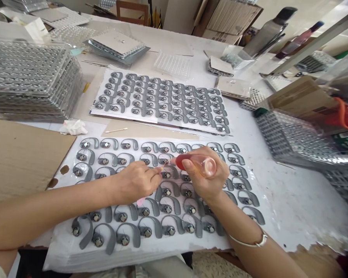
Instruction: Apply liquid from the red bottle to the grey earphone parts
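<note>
My right hand [211, 175] is wrapped round a small clear squeeze bottle [201, 163] with reddish contents. The bottle is tilted, with its narrow nozzle pointing left at one of the grey ear-hook pieces. My left hand [139, 181] is closed in a pinch beside the nozzle tip. A small pink end [141, 201] shows below its palm; what the fingers hold is too small and hidden to name. Beneath both hands, a white sheet [66, 247] bears rows of grey hook-shaped earphone parts [124, 239], each with a shiny metallic piece. Some parts are covered by my hands and forearms.
Behind lies a second sheet of similar earphone parts [162, 98], with a cotton swab [116, 130] before it. Stacked clear trays [26, 81] stand left, above a cardboard sheet [26, 154]. Crumpled tissue [74, 127] lies nearby. More trays [301, 135] and a cardboard box [304, 98] are right.
</note>
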The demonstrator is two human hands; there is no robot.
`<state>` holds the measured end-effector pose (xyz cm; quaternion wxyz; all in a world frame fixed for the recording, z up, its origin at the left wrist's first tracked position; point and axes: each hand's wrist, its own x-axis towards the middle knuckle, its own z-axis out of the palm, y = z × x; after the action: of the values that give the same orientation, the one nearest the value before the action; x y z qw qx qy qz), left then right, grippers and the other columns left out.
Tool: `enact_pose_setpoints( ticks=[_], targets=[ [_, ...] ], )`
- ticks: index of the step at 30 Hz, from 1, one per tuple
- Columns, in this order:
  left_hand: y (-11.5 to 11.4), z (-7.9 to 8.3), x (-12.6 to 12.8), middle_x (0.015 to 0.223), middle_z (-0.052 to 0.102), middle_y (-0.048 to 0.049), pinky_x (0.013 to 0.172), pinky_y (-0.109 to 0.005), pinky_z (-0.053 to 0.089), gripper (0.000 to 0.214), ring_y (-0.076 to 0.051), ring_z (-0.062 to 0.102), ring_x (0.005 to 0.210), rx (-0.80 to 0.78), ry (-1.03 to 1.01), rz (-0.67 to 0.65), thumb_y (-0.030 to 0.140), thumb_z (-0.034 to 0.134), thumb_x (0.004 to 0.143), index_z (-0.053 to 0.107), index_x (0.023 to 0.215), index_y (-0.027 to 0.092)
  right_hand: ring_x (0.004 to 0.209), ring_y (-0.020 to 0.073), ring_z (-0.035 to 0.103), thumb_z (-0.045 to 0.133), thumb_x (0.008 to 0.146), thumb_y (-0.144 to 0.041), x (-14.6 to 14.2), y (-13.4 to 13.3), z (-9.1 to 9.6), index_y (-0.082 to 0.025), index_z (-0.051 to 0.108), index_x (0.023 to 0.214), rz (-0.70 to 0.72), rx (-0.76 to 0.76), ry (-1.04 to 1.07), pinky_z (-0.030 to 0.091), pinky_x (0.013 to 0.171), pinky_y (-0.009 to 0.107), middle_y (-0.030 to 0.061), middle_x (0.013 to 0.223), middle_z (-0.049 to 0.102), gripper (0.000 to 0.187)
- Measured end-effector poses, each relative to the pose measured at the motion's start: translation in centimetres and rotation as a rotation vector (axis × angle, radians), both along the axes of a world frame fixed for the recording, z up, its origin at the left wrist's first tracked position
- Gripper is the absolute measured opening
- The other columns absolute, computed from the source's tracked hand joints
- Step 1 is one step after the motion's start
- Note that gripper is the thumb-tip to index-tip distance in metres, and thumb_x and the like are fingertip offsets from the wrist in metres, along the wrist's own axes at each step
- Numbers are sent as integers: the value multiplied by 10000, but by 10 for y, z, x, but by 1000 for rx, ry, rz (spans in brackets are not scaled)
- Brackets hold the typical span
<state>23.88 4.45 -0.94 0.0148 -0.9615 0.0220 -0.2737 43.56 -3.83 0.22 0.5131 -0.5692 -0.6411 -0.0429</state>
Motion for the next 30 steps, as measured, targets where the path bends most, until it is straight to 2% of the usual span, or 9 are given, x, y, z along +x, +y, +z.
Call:
enact_pose_setpoints(
  ticks=[6,12,21,26,30],
  targets=[
    [0,-1,0,929,738,-126,514,-269,534,191,-159,673,625,1,5,7,21,454,877,630,848,89,609,127,575,695,789,-178,0,-1,0,-204,621,729,-16,20,4,467,567,293,1,707,650,98],
    [0,-2,-1,956,738,-128,507,-273,533,208,-162,675,624,-13,6,2,15,446,869,640,845,87,635,132,594,706,782,-185,1,-1,-1,-200,623,778,-10,-25,4,485,588,293,-1,717,651,85],
    [1,0,-1,944,741,-122,489,-263,501,205,-145,645,568,-19,12,6,48,443,905,638,852,87,643,123,578,710,780,-165,0,2,-3,-210,589,768,12,39,-43,480,585,285,-10,719,651,130],
    [2,1,-1,818,742,-93,477,-249,491,210,-140,648,564,-6,15,15,63,431,936,620,853,100,615,132,579,712,784,-216,0,1,-3,-211,590,786,-27,26,-37,470,551,299,-6,695,644,122],
    [4,2,-2,813,739,-94,488,-253,503,183,-149,676,598,-42,26,-5,81,428,949,602,895,93,605,138,587,715,781,-213,0,0,-2,-214,593,754,-15,30,-28,474,549,307,-1,692,651,125]
  ],
)
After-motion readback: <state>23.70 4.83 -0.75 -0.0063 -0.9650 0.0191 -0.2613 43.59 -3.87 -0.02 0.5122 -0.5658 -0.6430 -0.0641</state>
